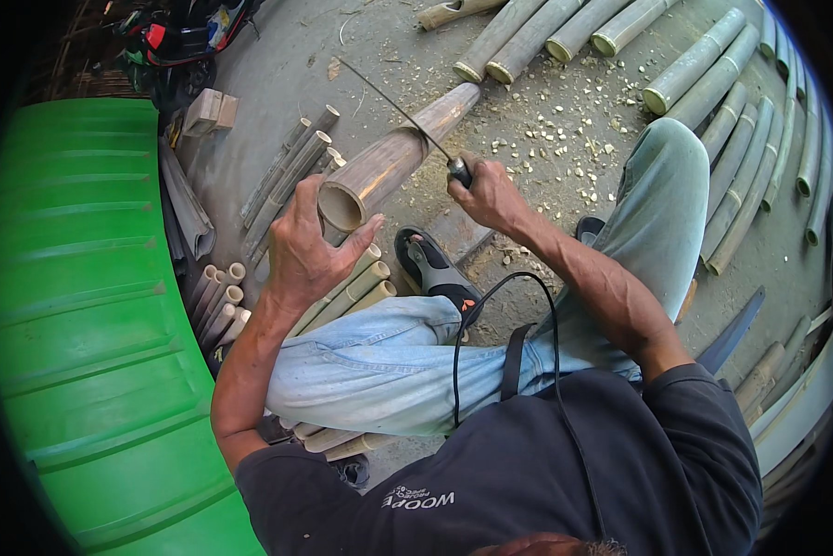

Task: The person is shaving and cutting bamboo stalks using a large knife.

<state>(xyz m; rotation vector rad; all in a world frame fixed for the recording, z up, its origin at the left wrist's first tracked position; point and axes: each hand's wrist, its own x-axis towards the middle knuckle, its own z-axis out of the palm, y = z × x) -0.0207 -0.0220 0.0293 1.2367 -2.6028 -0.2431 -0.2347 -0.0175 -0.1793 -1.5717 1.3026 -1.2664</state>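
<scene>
A thick bamboo tube (379, 176) slants away from me, its hollow end facing me and its far end near the concrete floor. My left hand (307, 252) is closed around the rim of the near end, thumb on one side and fingers on the other. In my right hand (492, 196) is the dark handle of a long, thin-bladed knife (458, 170). Its blade lies across the tube around mid-length and points to the far left, seen almost edge-on. A pale scraped patch shows on the far part of the tube.
Bamboo poles (704, 65) lie at the far side and right. Short cut tubes (227, 296) cluster left, beside a green ribbed sheet (83, 306). Pale chips (528, 153) litter the floor near my sandalled foot (435, 264). A motorbike (180, 42) stands far left; a long flat blade (732, 332) lies right.
</scene>
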